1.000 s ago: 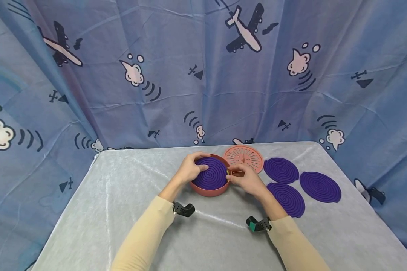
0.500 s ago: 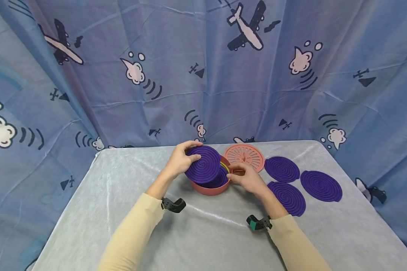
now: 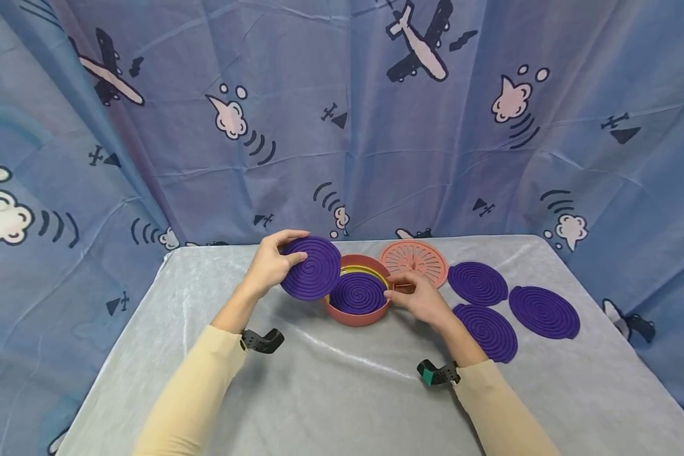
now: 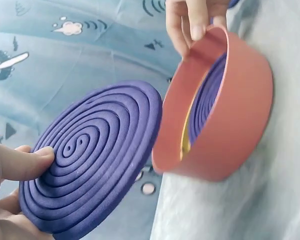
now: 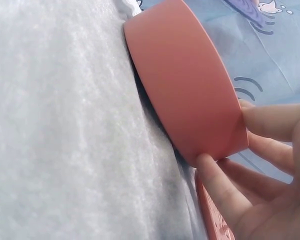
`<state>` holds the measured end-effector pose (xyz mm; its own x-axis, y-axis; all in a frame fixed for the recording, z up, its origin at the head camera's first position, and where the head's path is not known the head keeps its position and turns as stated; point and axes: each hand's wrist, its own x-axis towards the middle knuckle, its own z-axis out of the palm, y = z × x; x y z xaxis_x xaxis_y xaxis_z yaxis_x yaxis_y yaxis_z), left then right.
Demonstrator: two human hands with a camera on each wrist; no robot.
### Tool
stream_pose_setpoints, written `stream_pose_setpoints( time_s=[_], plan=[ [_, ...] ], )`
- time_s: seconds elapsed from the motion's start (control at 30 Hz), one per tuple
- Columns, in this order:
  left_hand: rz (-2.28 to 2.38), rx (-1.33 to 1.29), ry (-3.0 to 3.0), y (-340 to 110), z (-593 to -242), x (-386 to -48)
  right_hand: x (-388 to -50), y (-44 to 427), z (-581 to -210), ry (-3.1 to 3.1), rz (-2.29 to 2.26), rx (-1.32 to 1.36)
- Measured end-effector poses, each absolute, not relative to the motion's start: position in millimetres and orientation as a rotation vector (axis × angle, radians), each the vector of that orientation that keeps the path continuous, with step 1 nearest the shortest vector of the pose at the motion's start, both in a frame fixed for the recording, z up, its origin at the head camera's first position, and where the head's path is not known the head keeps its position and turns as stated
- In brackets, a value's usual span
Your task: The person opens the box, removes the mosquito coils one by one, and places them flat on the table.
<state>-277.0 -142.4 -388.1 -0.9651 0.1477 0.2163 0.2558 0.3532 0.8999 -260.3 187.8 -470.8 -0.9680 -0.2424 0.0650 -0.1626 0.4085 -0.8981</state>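
Note:
My left hand (image 3: 269, 265) holds a purple mosquito coil (image 3: 315, 269) by its left edge, thumb on the top face. The coil is tilted in the air, just left of and above a round terracotta-coloured coil holder (image 3: 356, 319). Inside the holder lies another purple mosquito coil (image 3: 358, 293), with a yellow ring (image 4: 186, 146) showing along the inner wall. On the holder's right side, my right hand (image 3: 424, 301) grips its rim and wall; in the right wrist view the fingers (image 5: 225, 192) touch the outer wall (image 5: 185, 80).
Behind the holder, to the right, lies its slotted orange lid (image 3: 401, 251). Three more purple coils lie flat on the right: one at the back (image 3: 477, 284), one at the far right (image 3: 544, 312), one nearer (image 3: 487, 334). A patterned curtain (image 3: 285, 126) hangs behind the grey-covered table (image 3: 353, 399).
My left hand has lifted the coil out of the holder and carried it to the left, uncovering the coil and yellow ring inside. My right hand has stayed on the holder.

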Motion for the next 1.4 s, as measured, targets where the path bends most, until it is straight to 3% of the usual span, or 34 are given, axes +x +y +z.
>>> stream_pose_setpoints(
  time_s=[0.6, 1.0, 1.4],
  plan=[
    [-1.534, -0.137, -2.598, -237, -398, -259, -259, 186, -471, 2.581, -1.640, -0.371],
    [-1.566, 0.090, -2.571, -285, -436, -252, -258, 188, -470, 2.561, -1.660, -0.356],
    [-1.611, 0.263, -2.590, -303, -471, -255, -260, 187, -471, 2.537, -1.691, -0.367]
  ],
)
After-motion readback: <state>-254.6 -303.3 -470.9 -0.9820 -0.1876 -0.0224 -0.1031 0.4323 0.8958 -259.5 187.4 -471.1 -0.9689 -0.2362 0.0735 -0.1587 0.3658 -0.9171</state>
